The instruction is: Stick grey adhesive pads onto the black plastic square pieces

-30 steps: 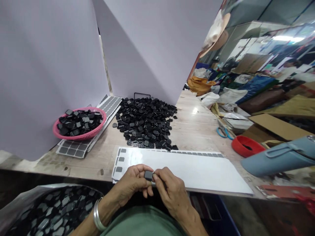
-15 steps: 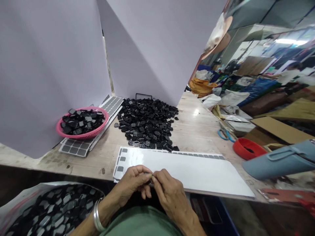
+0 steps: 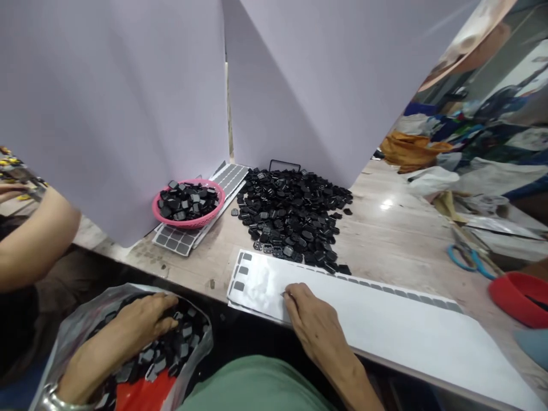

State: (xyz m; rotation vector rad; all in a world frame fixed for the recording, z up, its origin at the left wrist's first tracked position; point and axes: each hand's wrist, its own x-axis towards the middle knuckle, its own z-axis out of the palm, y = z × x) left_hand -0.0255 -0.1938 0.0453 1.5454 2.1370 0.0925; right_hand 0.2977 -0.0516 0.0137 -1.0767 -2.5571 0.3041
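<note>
My left hand (image 3: 139,323) reaches down into a clear plastic bag (image 3: 68,334) of small black square parts at my lower left, fingers over the parts; what it holds I cannot tell. My right hand (image 3: 312,322) rests on the long white backing sheet (image 3: 385,328) at the table's front edge, fingertips pinched on its surface near the left end. A few grey square stickers (image 3: 240,278) remain at that end of the sheet. Beyond the sheet lies a large pile of black plastic parts (image 3: 295,214).
A pink basket (image 3: 188,221) of black parts sits on grey sticker sheets (image 3: 175,242) at the back left. Pale partition boards (image 3: 128,103) stand behind. Scissors (image 3: 464,257) and a red lid (image 3: 518,291) lie at right. Another person's arm (image 3: 32,240) is at far left.
My hands were together holding a small black part at the sheet's front edge. Now the left hand has dropped into the bag and the right rests on the sheet. The view turned left.
</note>
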